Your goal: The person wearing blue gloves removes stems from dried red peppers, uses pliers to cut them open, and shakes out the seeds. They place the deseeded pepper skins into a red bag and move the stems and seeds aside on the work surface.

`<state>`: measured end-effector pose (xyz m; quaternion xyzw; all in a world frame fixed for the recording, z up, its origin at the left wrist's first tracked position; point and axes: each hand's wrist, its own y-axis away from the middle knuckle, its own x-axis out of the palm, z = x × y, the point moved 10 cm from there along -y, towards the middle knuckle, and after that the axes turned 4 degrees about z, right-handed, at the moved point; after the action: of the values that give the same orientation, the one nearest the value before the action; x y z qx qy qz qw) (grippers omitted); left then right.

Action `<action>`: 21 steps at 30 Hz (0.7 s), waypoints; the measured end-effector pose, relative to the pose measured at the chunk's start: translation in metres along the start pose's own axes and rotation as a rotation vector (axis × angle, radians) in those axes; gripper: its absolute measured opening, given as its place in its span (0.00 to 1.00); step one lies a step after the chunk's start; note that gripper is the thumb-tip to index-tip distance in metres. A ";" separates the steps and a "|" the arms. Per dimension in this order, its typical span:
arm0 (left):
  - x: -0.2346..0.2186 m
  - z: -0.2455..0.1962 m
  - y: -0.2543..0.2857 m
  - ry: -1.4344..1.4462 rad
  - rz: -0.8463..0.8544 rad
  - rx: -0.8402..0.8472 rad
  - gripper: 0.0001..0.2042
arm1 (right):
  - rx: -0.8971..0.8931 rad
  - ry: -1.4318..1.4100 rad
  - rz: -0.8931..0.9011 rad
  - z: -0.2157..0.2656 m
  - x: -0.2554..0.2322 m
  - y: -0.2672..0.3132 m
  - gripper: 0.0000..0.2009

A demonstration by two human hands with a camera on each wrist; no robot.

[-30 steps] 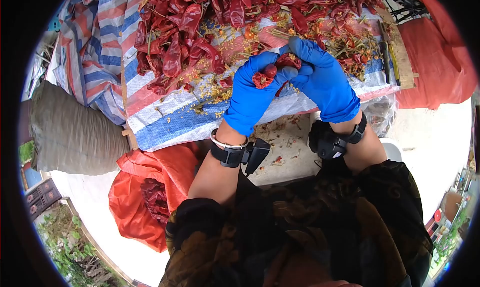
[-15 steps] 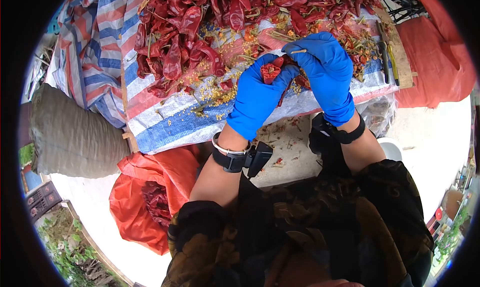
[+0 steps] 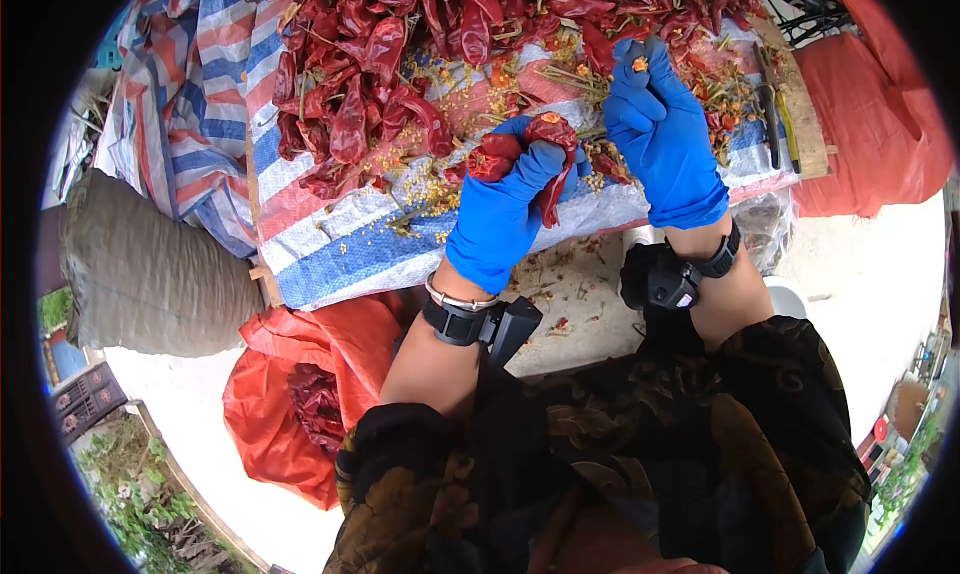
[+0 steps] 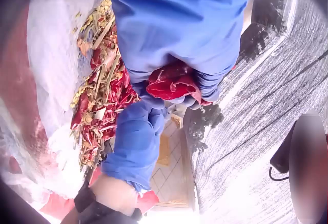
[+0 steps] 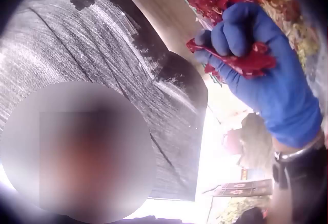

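My blue-gloved left hand (image 3: 505, 209) grips dried red chili peppers (image 3: 552, 169) at the front of the sheet. One hangs down by the thumb; another bulges past the fingers on the left. In the right wrist view a chili (image 5: 251, 62) crosses the palm under curled fingers, and in the left wrist view a hollow-looking chili (image 4: 174, 85) shows beneath the hand. My blue-gloved right hand (image 3: 665, 144) is apart from the left, farther right and higher. Between its thumb and fingertips it pinches a chili stem, whose orange end (image 3: 639, 65) shows.
A heap of dried chilies (image 3: 470, 14) covers the back of the striped sheet (image 3: 340, 269). Loose seeds (image 3: 400, 199) and stems (image 3: 720, 99) lie around it. Tools with black and yellow handles (image 3: 788, 129) lie at the right edge. An orange sack (image 3: 290, 414) with chilies stands front left.
My hands have come apart: the right moved up and right with the stem, while the left, still gripping chilies, shifted slightly down. Earlier both hands were together at a chili.
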<state>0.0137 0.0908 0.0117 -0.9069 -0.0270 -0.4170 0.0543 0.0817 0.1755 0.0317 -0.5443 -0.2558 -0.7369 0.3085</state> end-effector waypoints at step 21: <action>-0.037 -0.029 -0.014 -0.073 -0.241 0.154 0.02 | -0.441 2.560 0.050 0.034 0.026 0.000 0.19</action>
<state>-0.0334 0.1008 0.0033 -0.9048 -0.1696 -0.3840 0.0720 0.0981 0.1955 0.0664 0.4984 0.3547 -0.7504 0.2504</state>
